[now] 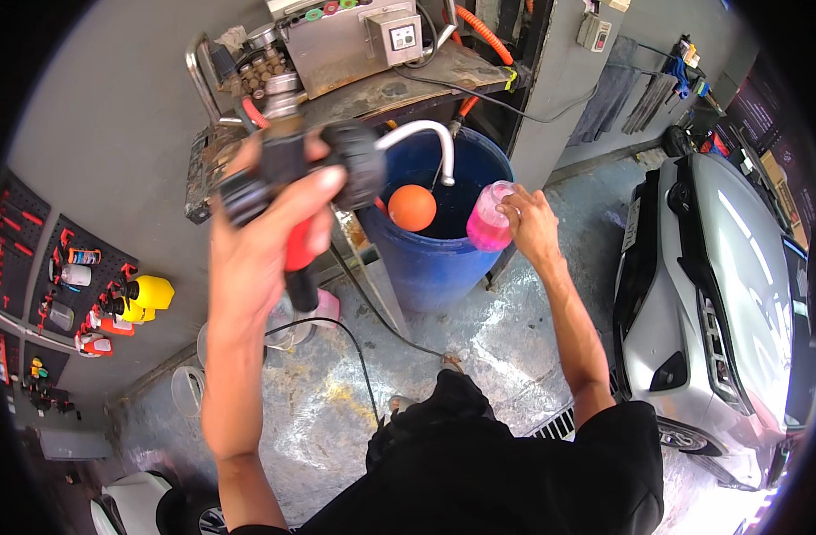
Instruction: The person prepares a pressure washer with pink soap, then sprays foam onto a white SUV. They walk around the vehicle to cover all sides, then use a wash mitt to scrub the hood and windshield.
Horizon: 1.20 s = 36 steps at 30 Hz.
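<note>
My left hand [261, 259], raised and smeared by motion, is wrapped round a black-and-red spray gun [287, 160] with a metal fitting on top and a round black part at its right. To the right, my right hand [534, 227] grips a clear bottle [488, 232] of bright pink liquid near its top, at the front right rim of a blue barrel [439, 272]. Inside the barrel is dark water. An orange float ball [411, 208] hangs over its front left part, and a pale curved spout [447, 159] reaches over the opening.
Behind the barrel, a worn shelf [417, 86] carries a metal control box [336, 45]. A dark hose [368, 379] loops across the wet floor. At the right a silver car [675, 312] stands close. Yellow sprayers [149, 296] hang on the left wall.
</note>
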Tool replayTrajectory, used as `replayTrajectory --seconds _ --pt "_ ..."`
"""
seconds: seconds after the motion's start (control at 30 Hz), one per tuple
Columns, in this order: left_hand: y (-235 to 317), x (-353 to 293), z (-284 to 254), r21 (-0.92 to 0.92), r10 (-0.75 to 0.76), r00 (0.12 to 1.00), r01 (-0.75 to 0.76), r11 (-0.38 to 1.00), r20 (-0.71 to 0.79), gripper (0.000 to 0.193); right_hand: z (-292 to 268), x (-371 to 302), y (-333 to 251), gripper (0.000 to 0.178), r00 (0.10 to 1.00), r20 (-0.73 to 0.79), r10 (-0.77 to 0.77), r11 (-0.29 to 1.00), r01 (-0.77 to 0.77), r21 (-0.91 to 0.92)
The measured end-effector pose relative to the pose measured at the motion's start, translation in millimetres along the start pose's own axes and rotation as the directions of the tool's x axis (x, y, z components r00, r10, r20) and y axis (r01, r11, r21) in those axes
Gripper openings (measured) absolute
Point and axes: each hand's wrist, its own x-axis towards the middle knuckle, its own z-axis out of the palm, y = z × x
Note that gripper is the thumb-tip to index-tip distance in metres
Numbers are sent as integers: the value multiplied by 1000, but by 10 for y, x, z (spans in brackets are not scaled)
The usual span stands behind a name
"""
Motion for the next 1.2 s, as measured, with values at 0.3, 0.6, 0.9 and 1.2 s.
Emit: replayTrajectory --seconds 0.3,0.6,0.9,1.2 --pt "-861 771 1114 123 -218 948 194 973 232 21 327 -194 15 92 968 -227 111 924 -16 383" --pt "-1805 960 1567 338 -396 865 289 896 308 18 495 -140 211 97 955 -5 297 684 -209 699" --pt "-2040 1233 1860 673 -465 844 182 717 267 22 609 -112 269 86 952 -83 293 656 -138 742" --pt "-2029 1356 2002 785 -513 753 -6 620 411 33 589 -32 359 85 970 19 243 589 -164 792"
